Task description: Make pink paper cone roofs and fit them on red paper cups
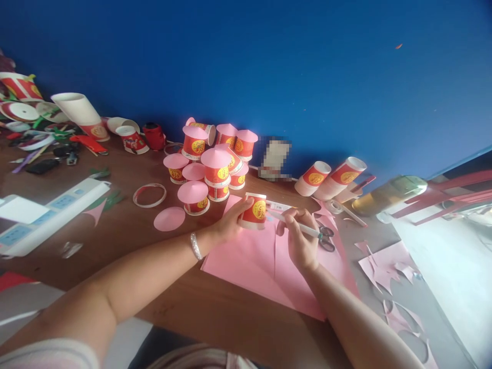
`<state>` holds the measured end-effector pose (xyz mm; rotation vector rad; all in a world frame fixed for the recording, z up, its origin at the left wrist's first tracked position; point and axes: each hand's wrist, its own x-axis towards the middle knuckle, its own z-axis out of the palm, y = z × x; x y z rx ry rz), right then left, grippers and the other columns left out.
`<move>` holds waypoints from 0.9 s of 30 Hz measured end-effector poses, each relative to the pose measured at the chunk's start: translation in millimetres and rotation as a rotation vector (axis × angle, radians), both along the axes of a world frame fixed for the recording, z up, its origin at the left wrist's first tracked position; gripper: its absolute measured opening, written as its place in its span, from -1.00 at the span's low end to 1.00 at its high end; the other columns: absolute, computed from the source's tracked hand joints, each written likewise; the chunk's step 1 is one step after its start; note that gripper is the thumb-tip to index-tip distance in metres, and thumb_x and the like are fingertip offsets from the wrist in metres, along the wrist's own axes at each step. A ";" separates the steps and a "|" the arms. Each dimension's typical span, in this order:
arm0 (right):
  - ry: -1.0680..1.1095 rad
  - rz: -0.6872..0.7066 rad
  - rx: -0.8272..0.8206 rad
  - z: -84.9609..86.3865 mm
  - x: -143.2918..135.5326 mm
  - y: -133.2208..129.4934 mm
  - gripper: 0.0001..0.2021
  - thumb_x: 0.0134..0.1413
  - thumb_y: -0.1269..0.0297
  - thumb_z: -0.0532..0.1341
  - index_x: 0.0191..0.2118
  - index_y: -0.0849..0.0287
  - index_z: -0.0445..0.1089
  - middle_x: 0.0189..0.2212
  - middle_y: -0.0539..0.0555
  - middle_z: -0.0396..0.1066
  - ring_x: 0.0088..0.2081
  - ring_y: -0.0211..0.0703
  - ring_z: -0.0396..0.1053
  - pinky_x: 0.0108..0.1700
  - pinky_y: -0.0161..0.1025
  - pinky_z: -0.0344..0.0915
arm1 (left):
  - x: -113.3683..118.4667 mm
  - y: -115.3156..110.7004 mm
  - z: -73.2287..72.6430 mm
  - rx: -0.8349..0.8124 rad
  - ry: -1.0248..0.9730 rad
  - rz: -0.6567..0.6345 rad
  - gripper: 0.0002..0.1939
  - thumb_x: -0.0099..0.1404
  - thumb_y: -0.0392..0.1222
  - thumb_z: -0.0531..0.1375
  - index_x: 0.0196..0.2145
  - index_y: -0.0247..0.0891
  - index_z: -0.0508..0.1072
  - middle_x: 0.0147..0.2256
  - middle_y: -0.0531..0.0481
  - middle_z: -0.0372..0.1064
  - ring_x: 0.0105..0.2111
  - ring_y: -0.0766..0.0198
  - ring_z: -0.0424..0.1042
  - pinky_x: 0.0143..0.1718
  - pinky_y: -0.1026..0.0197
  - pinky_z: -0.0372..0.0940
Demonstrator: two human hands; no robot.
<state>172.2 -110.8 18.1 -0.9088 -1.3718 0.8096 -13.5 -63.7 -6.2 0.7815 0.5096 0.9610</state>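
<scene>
My left hand is wrapped round a red paper cup with a yellow printed emblem, held above pink paper sheets. Between the fingers of my right hand is a white pen, its tip pointing left at the cup's side. Whether the tip touches the cup I cannot tell. Black-handled scissors lie on the pink paper just right of that hand. Behind my left hand stands a cluster of red paper cups capped with pink paper cones, beside a flat pink paper disc.
Two leaning stacks of paper cups stand near the blue wall. A roll of tape and a white power strip lie to the left, before assorted clutter. Pink paper scraps cover the right side.
</scene>
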 end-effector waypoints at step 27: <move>-0.487 0.117 0.393 11.9 -12.8 -21.2 -0.87 0.29 0.41 0.18 -0.14 0.04 0.43 -0.38 0.05 0.51 -0.31 -0.06 0.53 -0.15 -0.06 0.50 | -2.7 2.7 4.7 0.113 0.111 0.029 -0.63 0.32 0.06 0.28 -0.06 -0.26 0.54 -0.15 -0.11 0.51 -0.11 0.10 0.50 -0.15 0.17 0.42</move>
